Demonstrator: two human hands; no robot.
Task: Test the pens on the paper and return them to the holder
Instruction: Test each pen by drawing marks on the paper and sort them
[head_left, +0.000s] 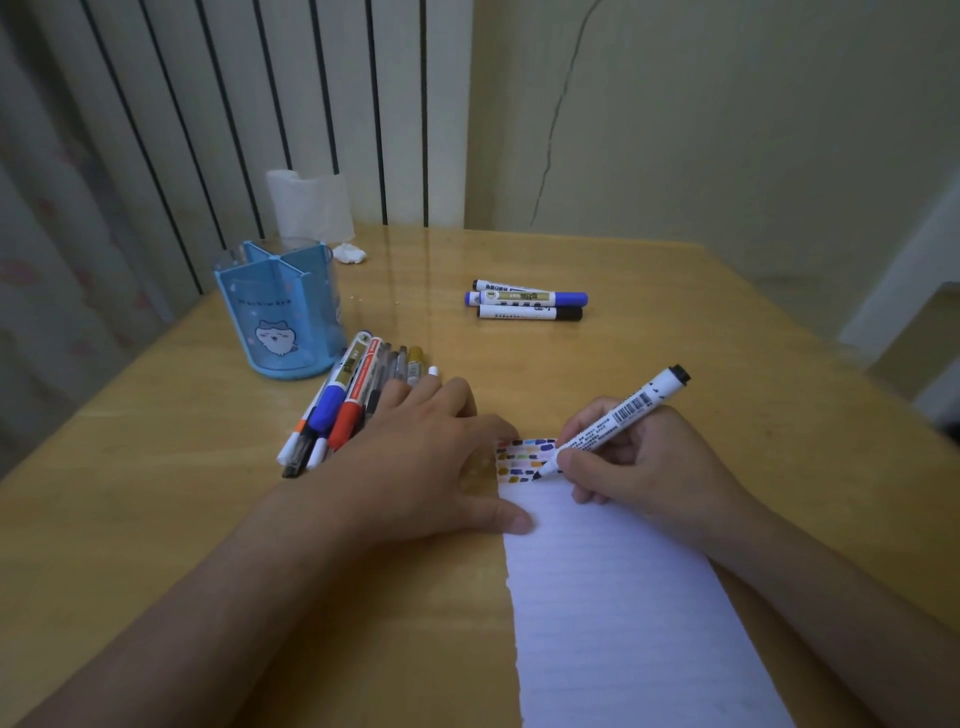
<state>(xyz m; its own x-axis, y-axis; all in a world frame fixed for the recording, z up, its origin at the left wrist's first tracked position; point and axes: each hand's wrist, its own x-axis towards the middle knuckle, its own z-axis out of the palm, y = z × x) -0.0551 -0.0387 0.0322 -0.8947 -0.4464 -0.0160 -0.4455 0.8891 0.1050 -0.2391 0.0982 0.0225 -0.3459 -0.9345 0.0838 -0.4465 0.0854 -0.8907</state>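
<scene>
Your left hand (431, 457) is pressing flat, steadying the white lined paper (623, 597), while your right hand (639, 457) is pinching the black-capped white marker (618, 418) to write.

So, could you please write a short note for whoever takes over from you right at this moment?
Right hand: holds a black marker, tip on the paper by the colour marks.
Left hand: flat, steadying the paper's edge.
Holder: looks empty.
Pile of pens lies beside the holder; three markers lie further back on the table.
Done: many marks made.
Left: finish testing, then return all pens to the holder.
</scene>
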